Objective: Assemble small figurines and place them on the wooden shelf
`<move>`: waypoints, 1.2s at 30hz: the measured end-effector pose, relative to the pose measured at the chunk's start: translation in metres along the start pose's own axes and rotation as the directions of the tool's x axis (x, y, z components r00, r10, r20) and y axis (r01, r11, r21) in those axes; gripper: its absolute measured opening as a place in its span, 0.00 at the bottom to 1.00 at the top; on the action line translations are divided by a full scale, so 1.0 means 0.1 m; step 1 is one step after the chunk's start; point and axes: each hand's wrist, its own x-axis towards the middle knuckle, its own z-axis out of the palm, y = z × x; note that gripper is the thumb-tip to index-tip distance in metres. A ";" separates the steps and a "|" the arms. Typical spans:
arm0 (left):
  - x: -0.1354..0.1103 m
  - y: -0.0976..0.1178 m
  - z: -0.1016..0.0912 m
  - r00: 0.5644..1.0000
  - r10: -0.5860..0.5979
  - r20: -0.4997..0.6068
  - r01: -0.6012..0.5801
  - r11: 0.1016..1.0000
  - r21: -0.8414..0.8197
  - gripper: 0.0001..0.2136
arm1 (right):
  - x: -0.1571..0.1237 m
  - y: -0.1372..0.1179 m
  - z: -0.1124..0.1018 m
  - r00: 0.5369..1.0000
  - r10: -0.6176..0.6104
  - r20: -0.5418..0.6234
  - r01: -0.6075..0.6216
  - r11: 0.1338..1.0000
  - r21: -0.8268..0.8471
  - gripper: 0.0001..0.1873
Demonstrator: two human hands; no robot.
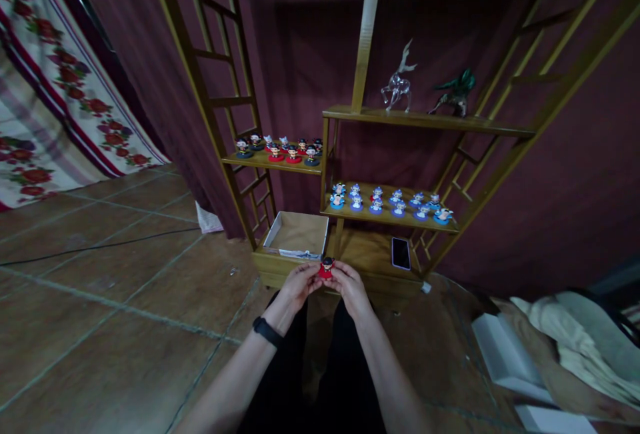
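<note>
Between my two hands, in front of the wooden shelf unit, is a small red figurine (327, 267) with black hair on a red base. My left hand (302, 282), with a black band on its wrist, grips the base from the left. From the right, the fingers of my right hand (350, 284) close on the same figurine. Just beyond my hands an open cardboard box (297, 233) rests on the low wooden surface. Several red and dark figurines (293, 154) stand on the left shelf (270, 162). Several blue and white figurines (399, 209) stand in two rows on the right shelf (367, 215).
A clear deer ornament (397, 84) and a dark green ornament (456, 93) stand on the upper shelf (425, 119). A phone (401, 253) lies at the lower right. White boxes (507, 354) and cloth (575, 344) are on the right. A cable (100, 246) crosses the tiled floor.
</note>
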 end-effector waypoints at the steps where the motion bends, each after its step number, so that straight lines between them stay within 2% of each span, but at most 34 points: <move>1: 0.01 0.00 0.00 1.000 0.012 0.010 -0.012 1.000 0.005 0.05 | 0.02 0.01 0.00 1.000 -0.001 -0.019 0.001 1.000 0.007 0.18; 5: 0.06 0.00 -0.03 1.000 0.012 0.023 -0.012 1.000 0.012 0.09 | 0.05 0.04 0.00 0.998 -0.008 -0.060 0.009 1.000 0.014 0.20; 10: 0.13 0.01 -0.10 1.000 -0.015 -0.023 0.014 0.999 -0.037 0.05 | 0.05 0.05 0.01 0.997 -0.010 -0.072 0.009 1.000 -0.019 0.21; 19: 0.19 0.06 -0.21 0.994 -0.101 0.042 0.102 0.994 -0.030 0.06 | 0.05 0.16 0.06 0.989 -0.041 -0.142 0.042 0.999 -0.001 0.19; 26: 0.25 0.03 -0.20 0.990 -0.136 0.027 0.136 0.991 -0.015 0.04 | 0.07 0.16 0.05 0.983 -0.061 -0.171 0.056 0.998 -0.035 0.17; 31: 0.27 0.03 -0.24 0.993 -0.111 0.025 0.112 0.994 -0.010 0.05 | 0.04 0.21 0.07 0.983 -0.069 -0.170 0.067 0.998 -0.021 0.17; 36: 0.26 0.08 -0.37 0.997 -0.073 0.027 0.074 0.997 -0.020 0.05 | 0.03 0.26 0.15 0.995 -0.022 -0.101 0.025 0.999 0.032 0.20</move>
